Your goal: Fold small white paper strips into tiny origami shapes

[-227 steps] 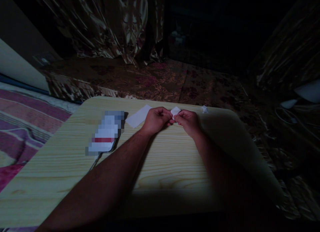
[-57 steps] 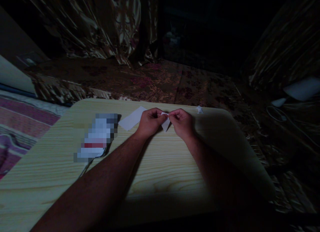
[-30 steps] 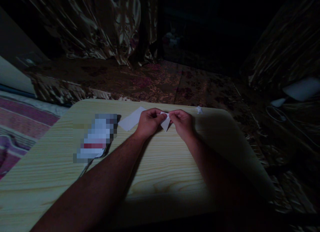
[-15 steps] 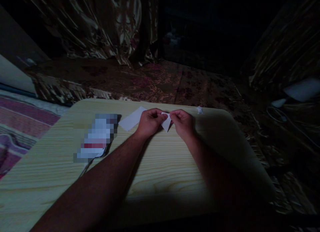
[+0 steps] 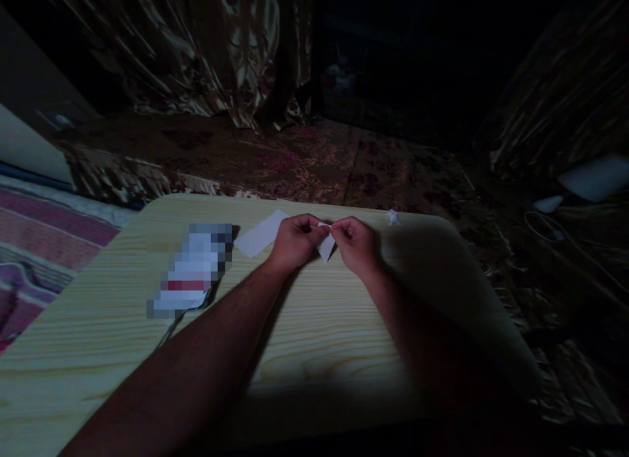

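A small folded piece of white paper (image 5: 325,248) is pinched between my two hands above the far part of the table, one pointed corner hanging toward me. My left hand (image 5: 296,239) grips its left side, thumb on top. At its upper right edge, my right hand (image 5: 356,242) pinches with thumb and forefinger. A flat white paper strip (image 5: 261,234) lies just left of my left hand. To the right of my right hand rests a small star-shaped white folded paper (image 5: 393,217). The fingertips partly hide the held paper.
A blurred-out device (image 5: 194,267) with a cable lies on the left of the light wooden table (image 5: 334,352). Behind the table is a dark patterned cloth surface (image 5: 304,162) below curtains. A white lamp-like object (image 5: 594,178) with a cord stands at right.
My right hand has shifted slightly left, closer to my left hand. The held paper's lower tip has moved a little left. The other papers stay put.
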`<state>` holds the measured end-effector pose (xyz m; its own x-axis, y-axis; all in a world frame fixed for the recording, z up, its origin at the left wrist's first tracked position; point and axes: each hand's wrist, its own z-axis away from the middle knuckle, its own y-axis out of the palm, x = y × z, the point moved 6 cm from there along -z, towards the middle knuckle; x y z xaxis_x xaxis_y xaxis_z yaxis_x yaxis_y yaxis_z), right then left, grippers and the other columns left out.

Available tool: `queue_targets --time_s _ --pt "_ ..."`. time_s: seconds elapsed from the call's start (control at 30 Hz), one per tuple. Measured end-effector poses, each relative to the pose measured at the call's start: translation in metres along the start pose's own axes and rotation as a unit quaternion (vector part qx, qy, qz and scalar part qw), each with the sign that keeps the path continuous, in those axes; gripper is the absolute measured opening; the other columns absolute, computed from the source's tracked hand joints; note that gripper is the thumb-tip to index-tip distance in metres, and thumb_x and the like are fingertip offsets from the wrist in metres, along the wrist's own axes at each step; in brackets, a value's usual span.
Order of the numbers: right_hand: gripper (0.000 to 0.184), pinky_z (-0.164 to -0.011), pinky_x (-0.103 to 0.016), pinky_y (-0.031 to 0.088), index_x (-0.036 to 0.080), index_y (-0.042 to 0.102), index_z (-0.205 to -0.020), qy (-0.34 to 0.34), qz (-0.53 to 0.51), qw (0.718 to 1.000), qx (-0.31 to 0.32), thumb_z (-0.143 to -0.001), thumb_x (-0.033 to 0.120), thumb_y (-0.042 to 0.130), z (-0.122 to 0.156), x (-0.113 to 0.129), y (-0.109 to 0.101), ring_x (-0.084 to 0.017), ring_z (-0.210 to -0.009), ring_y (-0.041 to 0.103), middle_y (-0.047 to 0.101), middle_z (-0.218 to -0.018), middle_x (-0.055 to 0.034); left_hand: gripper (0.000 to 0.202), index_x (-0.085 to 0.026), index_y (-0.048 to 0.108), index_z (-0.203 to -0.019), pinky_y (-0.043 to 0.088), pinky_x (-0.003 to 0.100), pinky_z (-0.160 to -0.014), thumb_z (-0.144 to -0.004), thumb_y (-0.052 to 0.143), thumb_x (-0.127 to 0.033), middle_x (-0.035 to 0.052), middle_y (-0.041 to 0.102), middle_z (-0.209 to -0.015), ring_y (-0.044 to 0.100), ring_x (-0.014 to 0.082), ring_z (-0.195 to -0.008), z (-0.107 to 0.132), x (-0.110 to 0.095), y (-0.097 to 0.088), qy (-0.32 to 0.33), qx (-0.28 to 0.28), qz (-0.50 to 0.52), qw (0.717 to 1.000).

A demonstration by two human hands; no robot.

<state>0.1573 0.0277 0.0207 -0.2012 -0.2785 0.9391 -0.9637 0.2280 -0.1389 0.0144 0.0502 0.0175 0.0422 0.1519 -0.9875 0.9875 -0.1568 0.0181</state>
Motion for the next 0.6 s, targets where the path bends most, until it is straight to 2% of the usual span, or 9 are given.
queue_targets --time_s 0.37,0.6 --pt "0.017 -0.057 -0.023 0.044 0.019 0.062 -0.077 -0.008 0.011 1.0 0.015 -0.078 0.036 0.058 0.0003 0.0008 0.0017 -0.013 -0.062 0.058 0.063 -0.067 0.0004 0.021 -0.013 0.069 -0.071 0.045 0.024 -0.058 -0.066 0.075 -0.033 0.0048 0.069 -0.07 0.058 0.0131 -0.06 -0.0009 -0.0002 -0.003 0.007 -0.003 0.027 1.0" --pt "0.019 -0.058 -0.023 0.044 0.018 0.061 -0.076 -0.017 0.022 0.999 0.02 -0.079 0.036 0.058 0.0007 0.0033 0.0018 -0.013 -0.063 0.058 0.063 -0.068 -0.0001 0.016 -0.013 0.07 -0.07 0.044 0.023 -0.058 -0.066 0.074 -0.028 0.0029 0.069 -0.068 0.057 0.0115 -0.059 -0.0006 -0.0014 -0.0023 0.002 -0.004 0.043 0.999"
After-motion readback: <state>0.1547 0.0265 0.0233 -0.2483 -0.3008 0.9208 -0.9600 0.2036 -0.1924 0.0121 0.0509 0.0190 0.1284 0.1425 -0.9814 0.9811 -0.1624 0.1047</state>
